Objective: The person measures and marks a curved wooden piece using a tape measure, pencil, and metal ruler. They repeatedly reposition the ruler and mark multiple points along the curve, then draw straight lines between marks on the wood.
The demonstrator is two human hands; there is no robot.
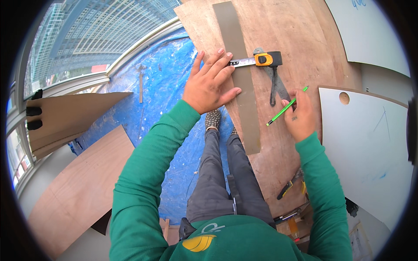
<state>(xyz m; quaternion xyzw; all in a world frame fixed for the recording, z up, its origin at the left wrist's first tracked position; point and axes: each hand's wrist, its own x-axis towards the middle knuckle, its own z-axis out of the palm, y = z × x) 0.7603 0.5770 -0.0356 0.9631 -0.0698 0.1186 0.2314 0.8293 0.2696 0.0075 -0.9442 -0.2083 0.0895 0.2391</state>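
We are on a fit-out site high in a building: plywood sheets [296, 39] lie over a blue tarpaulin [165, 74], loose boards [82, 187] lean left, towers fill the far window [87, 35].

Daylight pours through the curved window [74, 48] on my left, a glass tower outside. A blue tarp [170, 87] covers the floor below me, with plywood sheets [82, 187] leaning nearby and white panels [370, 143] on my right.
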